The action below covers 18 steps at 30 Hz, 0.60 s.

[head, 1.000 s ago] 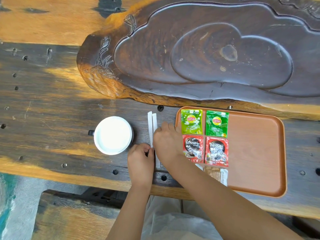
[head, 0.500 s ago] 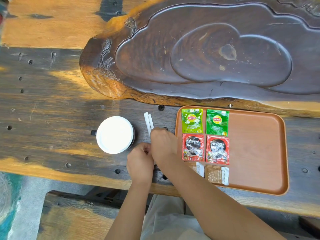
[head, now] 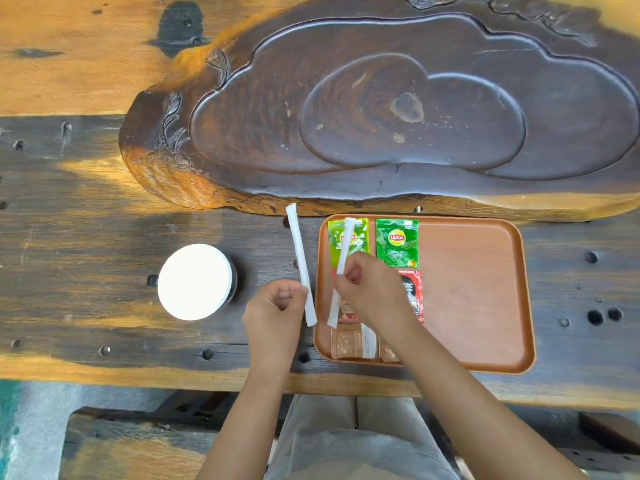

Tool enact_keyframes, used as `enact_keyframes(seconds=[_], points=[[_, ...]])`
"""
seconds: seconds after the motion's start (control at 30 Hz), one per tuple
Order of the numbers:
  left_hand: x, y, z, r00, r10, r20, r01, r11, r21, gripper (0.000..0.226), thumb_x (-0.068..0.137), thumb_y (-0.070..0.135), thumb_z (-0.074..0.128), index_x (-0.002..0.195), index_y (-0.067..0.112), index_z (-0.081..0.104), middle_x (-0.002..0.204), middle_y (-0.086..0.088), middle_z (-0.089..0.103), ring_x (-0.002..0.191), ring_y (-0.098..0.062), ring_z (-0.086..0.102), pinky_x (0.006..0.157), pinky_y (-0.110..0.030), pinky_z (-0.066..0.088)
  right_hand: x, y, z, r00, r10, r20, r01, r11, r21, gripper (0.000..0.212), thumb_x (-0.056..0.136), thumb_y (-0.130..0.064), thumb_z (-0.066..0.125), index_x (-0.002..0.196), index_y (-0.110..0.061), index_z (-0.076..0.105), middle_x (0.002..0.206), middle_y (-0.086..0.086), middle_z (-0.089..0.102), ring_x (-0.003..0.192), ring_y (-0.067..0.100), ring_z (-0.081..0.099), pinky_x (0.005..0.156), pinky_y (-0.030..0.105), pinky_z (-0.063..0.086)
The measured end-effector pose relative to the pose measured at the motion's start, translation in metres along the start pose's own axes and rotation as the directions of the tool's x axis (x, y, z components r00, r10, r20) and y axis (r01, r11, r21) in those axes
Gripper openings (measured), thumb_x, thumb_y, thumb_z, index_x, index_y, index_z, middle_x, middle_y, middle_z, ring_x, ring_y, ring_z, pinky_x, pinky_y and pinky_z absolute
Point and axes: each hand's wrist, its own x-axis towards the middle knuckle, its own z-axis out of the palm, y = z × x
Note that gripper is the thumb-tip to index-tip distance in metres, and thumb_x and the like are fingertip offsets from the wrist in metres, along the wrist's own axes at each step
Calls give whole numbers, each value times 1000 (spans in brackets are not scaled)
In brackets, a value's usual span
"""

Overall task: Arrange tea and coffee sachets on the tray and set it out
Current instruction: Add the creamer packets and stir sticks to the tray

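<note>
An orange-brown tray lies on the wooden table, near its front edge. On its left part lie two green tea sachets, two red coffee sachets partly under my right hand, and brown sachets nearest me. My left hand pinches one long white stick sachet just left of the tray. My right hand holds a second white stick sachet over the tray's left column.
A white lidded cup stands left of my hands. A large dark carved wooden tea board fills the table behind the tray. The table's front edge runs just below my wrists, with a bench below it.
Both hands have lifted the two white sticks off the table and drawn them apart. The right hand has carried its stick rightward over the tray.
</note>
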Motion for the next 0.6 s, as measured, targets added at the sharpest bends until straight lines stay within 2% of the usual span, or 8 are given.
enact_keyframes(seconds=[0.07,0.1,0.23,0.33,0.4,0.47,0.6], points=[[-7,14,15,997,22,68,-20,999,-34,17,79,13,69,69,27,66,70,6,68,65,-4,63,64,-25,53,-5,21,-28,998,49,-38,-47,998,32,29,82,-18,64,59,-19,47,58,-2,59,55,12,53,47,18,35],[-11,20,24,994,29,110,-24,999,-46,17,79,12,68,69,26,66,70,5,69,67,-8,64,64,-26,54,-8,32,-42,996,67,-58,-65,997,43,28,82,-18,65,60,-16,48,59,1,61,56,15,54,49,21,36],[-29,36,65,951,69,301,-57,997,-47,19,80,9,67,68,24,65,69,8,66,68,-8,62,63,-17,50,-15,82,-90,981,143,-131,-134,988,79,19,80,-10,66,66,-4,55,59,3,55,55,19,47,51,30,32],[-41,40,97,911,82,404,-82,996,-17,22,79,6,66,66,23,64,65,11,64,63,-3,59,62,-16,46,-15,116,-116,964,232,-131,-222,971,83,19,83,-11,63,66,-5,56,60,3,54,58,20,46,54,30,32],[-49,42,116,898,84,432,-95,995,4,23,78,4,65,65,23,64,61,11,62,58,-1,58,60,-16,46,-13,132,-127,957,266,-113,-264,964,34,23,85,-13,60,64,-8,55,58,1,50,58,20,46,54,30,32],[-55,44,134,892,65,447,-84,996,23,25,78,5,65,63,25,63,61,12,62,58,-7,60,60,-20,48,-9,141,-132,958,273,-93,-277,960,-36,27,86,-13,59,61,-7,51,55,0,45,59,21,44,53,30,31],[-64,45,157,887,12,461,-60,994,89,25,79,9,65,64,28,63,63,15,63,64,-10,65,62,-20,51,-3,149,-130,963,268,-34,-270,943,-194,40,86,-14,58,52,-19,37,54,-3,42,67,25,45,56,29,32]])
